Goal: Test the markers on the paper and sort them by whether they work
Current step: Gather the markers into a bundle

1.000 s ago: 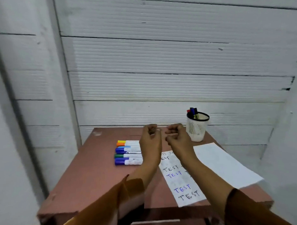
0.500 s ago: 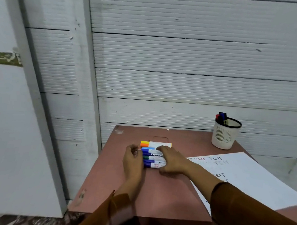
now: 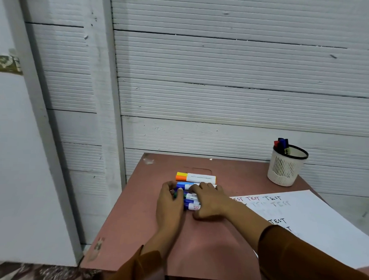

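I am at a reddish-brown flat table top (image 3: 134, 232) that stands against a white ribbed wall (image 3: 223, 78). A row of fat markers with white bodies lies side by side near the middle of it. The two at the back – one with a yellow cap (image 3: 181, 174) and one with an orange cap (image 3: 181, 178) – lie free, just behind my hands. My left hand (image 3: 168, 204) is at the cap end of the row, with its fingers curled round the caps of the light blue marker (image 3: 184, 185) and the green marker (image 3: 187, 196). My right hand (image 3: 208, 200) lies over the white bodies of the same markers, fingers bent down on them and thumb at the near side, by the dark blue marker (image 3: 190, 206) at the front. My hands are close together, with only a little bit of marker showing between them. To the right lies a big white sheet of paper (image 3: 323, 224) with the word TEST written on it many times – some in red, some in black, some very faint. At the back right corner stands a white mesh pen cup with a black rim (image 3: 285, 170), and a few more markers (image 3: 280, 144) stick up out of it. My sleeves are brown.
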The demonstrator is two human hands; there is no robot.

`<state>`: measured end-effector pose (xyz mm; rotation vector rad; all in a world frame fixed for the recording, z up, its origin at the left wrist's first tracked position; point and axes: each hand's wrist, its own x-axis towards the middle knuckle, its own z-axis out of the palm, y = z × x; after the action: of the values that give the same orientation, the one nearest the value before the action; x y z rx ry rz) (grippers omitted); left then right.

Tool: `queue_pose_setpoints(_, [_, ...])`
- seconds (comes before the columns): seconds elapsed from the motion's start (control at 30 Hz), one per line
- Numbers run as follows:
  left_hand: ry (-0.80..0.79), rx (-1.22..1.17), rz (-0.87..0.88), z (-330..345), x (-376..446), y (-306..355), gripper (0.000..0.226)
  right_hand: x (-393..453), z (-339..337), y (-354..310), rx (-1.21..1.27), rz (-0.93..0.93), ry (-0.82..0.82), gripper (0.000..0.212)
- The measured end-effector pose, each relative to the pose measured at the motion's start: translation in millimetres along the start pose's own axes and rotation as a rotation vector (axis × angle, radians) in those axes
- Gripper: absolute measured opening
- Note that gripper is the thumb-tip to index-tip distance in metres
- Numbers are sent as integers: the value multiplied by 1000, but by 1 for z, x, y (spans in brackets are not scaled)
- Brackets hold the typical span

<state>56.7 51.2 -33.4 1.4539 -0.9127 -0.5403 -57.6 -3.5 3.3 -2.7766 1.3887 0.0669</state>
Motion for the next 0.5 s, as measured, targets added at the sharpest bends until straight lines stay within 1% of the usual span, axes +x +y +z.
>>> queue_pose_setpoints(0.1, [-14,15,6,1,2,-5,21,2,2,-3,4,-7,18,62])
queue_pose_setpoints(0.17, [-35,37,12,3,3,-8,24,3,4,-6,20,26,22,55])
queue_pose_setpoints(0.23, [-46,35,4,4,4,-10,34,4,6,-9,26,64,48,43])
queue_pose_setpoints(0.27, [-42,20,-3,4,4,-8,42,3,6,-10,59,58,63,33])
queue_pose_setpoints(0.3, [-27,-5,-14,4,5,-7,52,3,6,-12,106,31,92,19])
queue_pose_setpoints(0.33, [-8,-57,-27,4,7,-5,62,0,4,-16,182,-9,85,8])
queue_pose_setpoints(0.37, [10,-135,-42,4,7,-1,68,-1,4,-19,267,-87,130,14])
queue_pose_setpoints(0.4, [10,-216,-58,5,6,3,70,-1,3,-24,357,-130,173,13])
queue_pose_setpoints(0.43, [-7,-285,-72,7,6,8,71,1,3,-28,471,-164,230,7])
queue_pose_setpoints(0.5, [-16,-402,-102,14,7,13,64,2,2,-39,788,-140,220,13])
